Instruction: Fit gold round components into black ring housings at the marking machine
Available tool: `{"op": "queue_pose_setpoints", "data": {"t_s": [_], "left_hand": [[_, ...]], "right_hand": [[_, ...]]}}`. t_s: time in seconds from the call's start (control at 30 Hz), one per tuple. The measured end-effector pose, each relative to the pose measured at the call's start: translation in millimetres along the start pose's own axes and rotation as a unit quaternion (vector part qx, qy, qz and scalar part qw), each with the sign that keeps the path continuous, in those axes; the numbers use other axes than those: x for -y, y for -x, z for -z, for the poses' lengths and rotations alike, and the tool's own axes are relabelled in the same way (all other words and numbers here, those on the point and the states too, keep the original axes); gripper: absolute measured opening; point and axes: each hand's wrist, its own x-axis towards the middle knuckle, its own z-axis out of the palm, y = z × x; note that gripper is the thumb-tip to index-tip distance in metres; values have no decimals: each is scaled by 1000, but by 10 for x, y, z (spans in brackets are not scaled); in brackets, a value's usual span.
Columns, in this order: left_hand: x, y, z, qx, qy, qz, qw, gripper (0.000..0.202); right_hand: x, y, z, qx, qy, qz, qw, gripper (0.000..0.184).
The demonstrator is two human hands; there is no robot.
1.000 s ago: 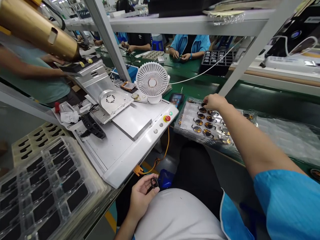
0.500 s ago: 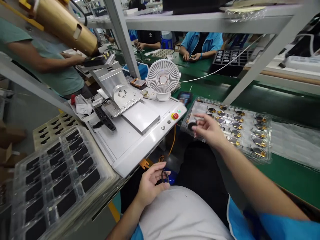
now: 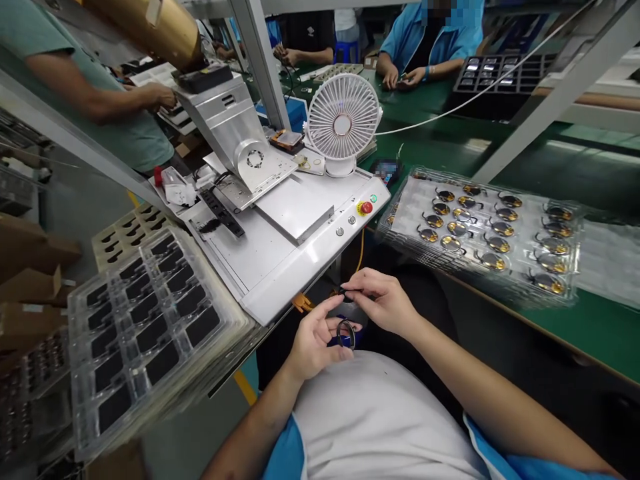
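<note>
Your green workbench (image 3: 590, 327) carries white steel shelf uprights (image 3: 575, 87); left of it, you see grey floor (image 3: 190, 427), a yellow stripe (image 3: 245, 387) and cardboard boxes (image 3: 35, 243).

From my feed: a black ring (image 3: 345, 335), and a small black piece (image 3: 345, 291) just above it. Clear blister tray (image 3: 400, 223), rows of gold discs with dark centres and black tails. Stop button (image 3: 367, 207) red on a yellow collar. Desk fan (image 3: 343, 125) white, radial slats. Bench mat (image 3: 590, 327) green. Sleeve (image 3: 285, 453) bright blue. Stacked clear trays (image 3: 155, 333), black rectangles in a grid. Co-worker's shirt (image 3: 125, 143) teal. Metal cylinder (image 3: 150, 27) gold.
</note>
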Motion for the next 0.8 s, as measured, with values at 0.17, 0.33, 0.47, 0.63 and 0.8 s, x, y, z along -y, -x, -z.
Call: {"op": "queue_pose_setpoints", "data": {"t_s": [0.17,0.33,0.47,0.63,0.8], "left_hand": [[7,27,52,-24,58,16,998,93],[-13,18,105,-61,55,-10,997,94],[-57,48,106,-79,29,-28,996,95],[-80,204,155,-82,-19,-47,995,99],[5,380,241,-90,-116,-130,980,96]], "right_hand": [[50,24,-17,60,13,44,997,16],[135,-507,99,93,87,27,991,10],[90,-1338,131,28,57,-141,988,16],[-60,-1922,117,-34,76,-268,960,17],[-80,-1415,71,-110,66,-227,965,29]]}}
